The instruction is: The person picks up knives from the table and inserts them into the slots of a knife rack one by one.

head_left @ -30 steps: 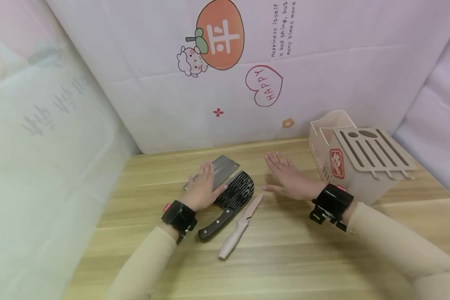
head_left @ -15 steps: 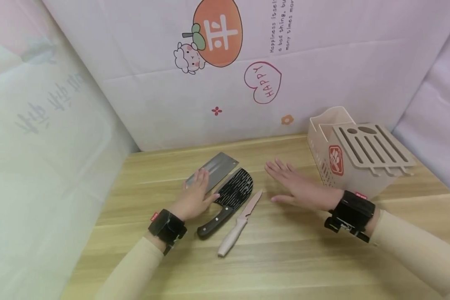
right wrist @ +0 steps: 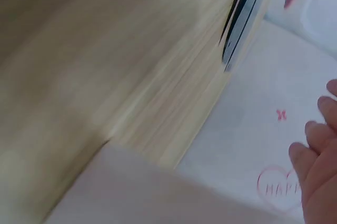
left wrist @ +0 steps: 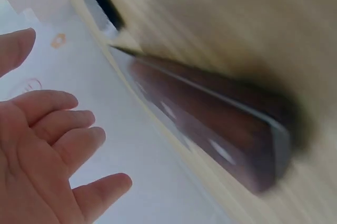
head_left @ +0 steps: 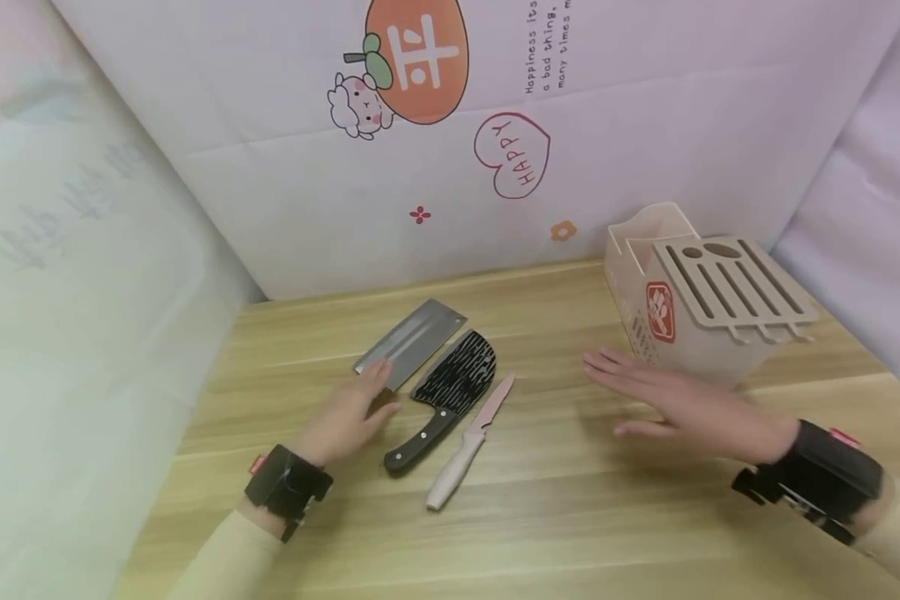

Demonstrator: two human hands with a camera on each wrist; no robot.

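On the wood-grain table (head_left: pixel 540 533), 3 knives lie flat at a slant between the person's 2 hands. The leftmost is a grey rectangular cleaver (head_left: pixel 420 337); just beside it lies a black-patterned cleaver (head_left: pixel 461 375) with a riveted dark handle, and to the right of that a small knife (head_left: pixel 465 452) with a pink blade and pale handle. The left hand (head_left: pixel 348 417) has its fingers loosely extended and its thumb spread away, over the near end of the rectangular cleaver; whether the fingertips touch it, I cannot tell. The left wrist view shows a blurred brown handle (left wrist: pixel 210 129) with 2 pale rivets below that hand. The right hand (head_left: pixel 682 408) holds its fingers straight and together, thumb apart, near a beige knife holder (head_left: pixel 701 350) with a slotted top and a red label. Each wrist wears a black strap. Behind the table hangs a pale cloth (head_left: pixel 307 217) printed with an orange fruit and a heart reading "HAPPY".
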